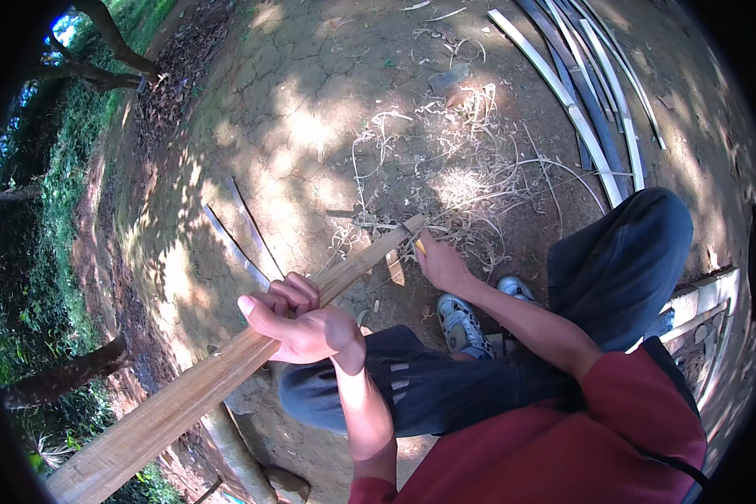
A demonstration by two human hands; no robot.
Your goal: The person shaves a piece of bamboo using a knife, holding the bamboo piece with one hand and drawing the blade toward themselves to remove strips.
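A long, wide bamboo slat [176, 401] runs slantwise from the lower left edge up to the middle of the view. My left hand [307, 328] is closed around it partway along, palm turned up and fingers curled. At its far end, my right hand [445, 265] grips a knife [420, 244] by what looks like a yellow handle. The dark blade lies across the slat near its tip; most of the handle is hidden in my fingers. Thin pale shavings [470, 189] are heaped on the ground just beyond my right hand.
Several long bamboo strips [592, 109] lie at the far right. Two narrow strips [235, 244] rest on the ground left of the slat. A low bamboo bench or frame [704, 298] stands at the right. My shoes [464, 326] are close below the knife. Trunks and greenery line the left.
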